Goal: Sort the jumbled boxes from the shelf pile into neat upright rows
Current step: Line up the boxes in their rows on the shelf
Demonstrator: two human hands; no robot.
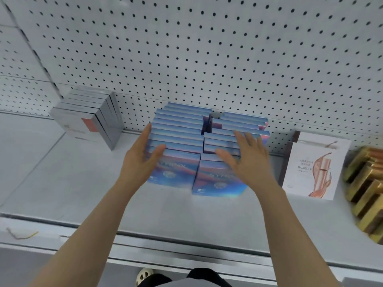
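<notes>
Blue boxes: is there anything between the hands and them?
Nothing visible. The left hand already lies with straight fingers against the left side of the blue boxes; the right hand lies over the right row, whether touching I cannot tell.

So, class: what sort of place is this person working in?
Probably a shop. A pegboard wall backs a shelf stocked with rows of identical blue boxes, grey boxes and gold boxes.

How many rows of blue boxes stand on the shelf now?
2. The left row runs back from the left hand; the right row, less even, sits under the right hand. More boxes may be hidden behind.
</notes>
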